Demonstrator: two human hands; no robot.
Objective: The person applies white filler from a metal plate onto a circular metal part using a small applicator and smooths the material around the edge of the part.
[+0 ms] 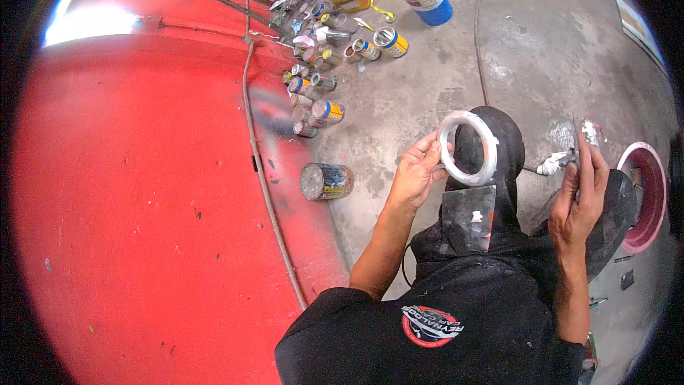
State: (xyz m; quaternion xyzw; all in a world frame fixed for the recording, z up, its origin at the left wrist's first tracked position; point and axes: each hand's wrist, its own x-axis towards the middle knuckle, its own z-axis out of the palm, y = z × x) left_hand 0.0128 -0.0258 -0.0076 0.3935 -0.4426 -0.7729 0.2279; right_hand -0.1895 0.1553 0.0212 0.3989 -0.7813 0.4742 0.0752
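Note:
My left hand grips a white ring by its left side, upright above my dark-clad knee. My right hand is raised to the right of it, fingers closed on a thin, upright tool, partly hidden by the fingers. A dark flat plate with a small white patch rests on my leg below the ring. Behind my right hand, a white wrapped item lies at the end of a hose; its exact kind is unclear.
Several paint cans line the red wall at left, with a larger can nearer. A blue bucket stands beyond. A pink tub sits at right. Hoses cross the grey floor.

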